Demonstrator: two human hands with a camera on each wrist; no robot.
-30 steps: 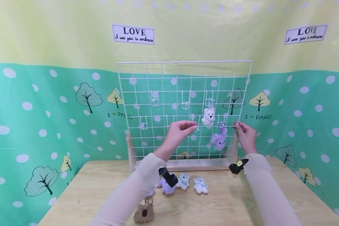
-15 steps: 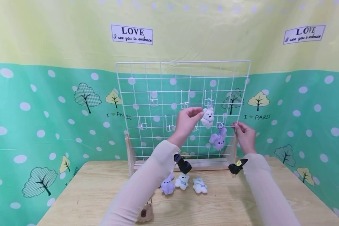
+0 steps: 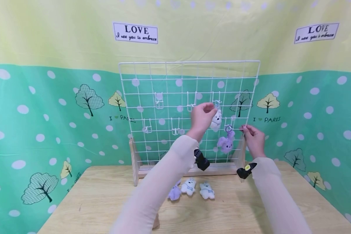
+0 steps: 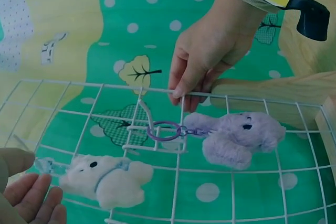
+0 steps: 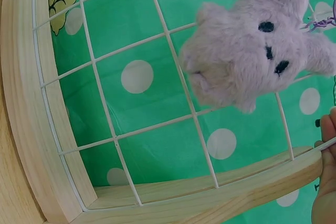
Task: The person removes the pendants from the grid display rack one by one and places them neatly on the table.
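Note:
A white wire grid rack [image 3: 166, 60] stands upright in wooden supports on the table. My left hand [image 3: 202, 119] is beside the top of a white plush bear keychain [image 3: 216, 121] hanging from a hook; in the left wrist view its thumb and fingers are spread apart near the bear's clear ring [image 4: 47, 165]. With thumb and fingers, my right hand [image 3: 254, 140] pinches the rack's right edge wire. Lower right of the bear, a purple plush bunny keychain [image 3: 226, 143] hangs by its purple ring [image 4: 164, 131], apart from both hands.
Two white plush bears [image 3: 206, 191] and a purple plush [image 3: 174, 192] lie on the table [image 3: 231, 214] before the rack. A brown plush [image 3: 156, 221] is mostly hidden by the left sleeve. Other white hooks [image 3: 159, 102] are on the grid. A patterned cloth [image 3: 46, 130] hangs behind.
My left hand has moved right and up across the grid to the top of the hanging white bear. The right hand has stayed on the rack's edge.

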